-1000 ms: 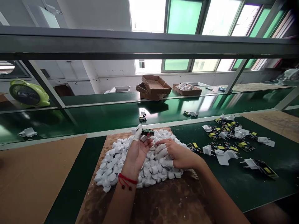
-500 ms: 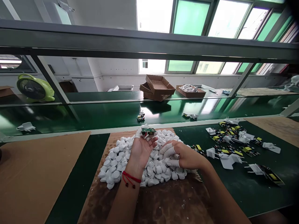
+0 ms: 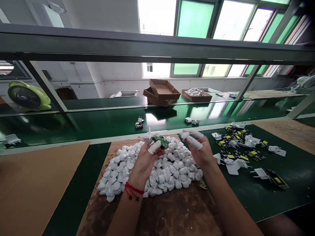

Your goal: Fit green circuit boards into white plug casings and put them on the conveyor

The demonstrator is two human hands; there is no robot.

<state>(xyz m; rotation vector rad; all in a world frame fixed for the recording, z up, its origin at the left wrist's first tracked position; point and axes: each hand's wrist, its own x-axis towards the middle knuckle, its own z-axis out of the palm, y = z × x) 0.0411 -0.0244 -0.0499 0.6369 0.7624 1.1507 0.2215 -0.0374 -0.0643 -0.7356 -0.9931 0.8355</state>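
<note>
My left hand [image 3: 147,156] is raised over a heap of small white plastic caps [image 3: 159,170]. Its fingers, with white finger cots, pinch a green circuit board with a white plug base [image 3: 157,140]. My right hand [image 3: 197,147] is lifted beside it, to the right. Its cot-covered fingertips pinch one white cap [image 3: 185,134]. A red string bracelet [image 3: 134,189] circles my left wrist. The heap lies on a brown cardboard sheet [image 3: 157,213].
Several circuit boards with white plug bases [image 3: 243,149] lie on the green mat to the right. Beyond runs a green conveyor belt [image 3: 98,123] carrying a few plug assemblies [image 3: 139,124]. Cardboard trays [image 3: 163,91] and a green fan [image 3: 27,96] stand on the far shelf.
My right hand rose from the heap with a white cap and moved up toward the board. My left hand tilted the board slightly.
</note>
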